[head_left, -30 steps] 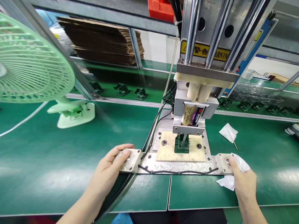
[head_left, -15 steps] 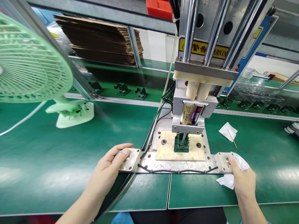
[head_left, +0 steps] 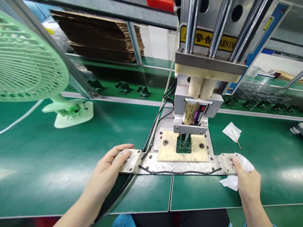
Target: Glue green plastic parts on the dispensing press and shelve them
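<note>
My left hand point(head_left: 107, 171) lies on the left metal button block point(head_left: 129, 160), thumb pressed on its round button, fingers stretched out. My right hand point(head_left: 247, 183) holds a crumpled white cloth point(head_left: 230, 182) while its thumb presses the button on the right block point(head_left: 228, 162). Between them a metal base plate point(head_left: 180, 168) carries a cream fixture pad point(head_left: 169, 151) with a dark green part point(head_left: 184, 146) on it. The press head point(head_left: 197, 116), holding a dual glue cartridge, sits down over that part.
A mint green fan point(head_left: 30, 60) stands at the left on the green mat. Several dark green parts point(head_left: 123, 88) line the back conveyor. A white wipe with a stick point(head_left: 232, 132) lies right of the press. Flattened cardboard point(head_left: 101, 34) is stacked behind. Black cables run from the press.
Both hands keep their thumbs on the buttons. The view has shifted slightly; the press head stays down over the green part.
</note>
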`<state>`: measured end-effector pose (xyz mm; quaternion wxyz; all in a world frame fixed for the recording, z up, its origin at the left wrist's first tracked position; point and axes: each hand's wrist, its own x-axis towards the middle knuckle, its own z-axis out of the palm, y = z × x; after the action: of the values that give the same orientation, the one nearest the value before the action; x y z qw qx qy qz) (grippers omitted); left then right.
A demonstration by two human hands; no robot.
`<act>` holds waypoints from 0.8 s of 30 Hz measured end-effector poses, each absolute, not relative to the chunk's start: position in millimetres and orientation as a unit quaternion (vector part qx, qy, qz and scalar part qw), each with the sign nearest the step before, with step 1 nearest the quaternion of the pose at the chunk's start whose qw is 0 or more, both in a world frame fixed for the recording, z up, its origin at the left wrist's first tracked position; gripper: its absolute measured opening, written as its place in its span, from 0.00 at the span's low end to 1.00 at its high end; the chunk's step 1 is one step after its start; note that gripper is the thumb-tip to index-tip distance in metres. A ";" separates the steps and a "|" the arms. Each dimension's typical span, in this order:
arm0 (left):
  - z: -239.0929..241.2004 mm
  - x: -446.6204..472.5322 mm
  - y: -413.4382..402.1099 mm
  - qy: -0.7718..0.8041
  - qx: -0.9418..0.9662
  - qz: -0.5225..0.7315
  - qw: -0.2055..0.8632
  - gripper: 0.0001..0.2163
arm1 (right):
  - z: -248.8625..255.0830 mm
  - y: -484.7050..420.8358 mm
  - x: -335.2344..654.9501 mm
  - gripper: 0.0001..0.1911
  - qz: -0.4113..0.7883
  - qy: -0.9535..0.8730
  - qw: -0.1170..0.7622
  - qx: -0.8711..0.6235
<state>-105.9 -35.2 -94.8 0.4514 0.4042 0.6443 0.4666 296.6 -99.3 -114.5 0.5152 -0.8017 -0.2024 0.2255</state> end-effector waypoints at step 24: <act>-96.9 -107.0 -35.0 0.650 0.402 0.464 0.448 0.27 | -114.6 -99.8 298.3 0.34 0.206 -0.214 0.513 -0.805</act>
<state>-107.0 -35.0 -96.9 0.4482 0.4024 0.6495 0.4641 298.3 -99.8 -114.6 0.5131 -0.8052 -0.2140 0.2063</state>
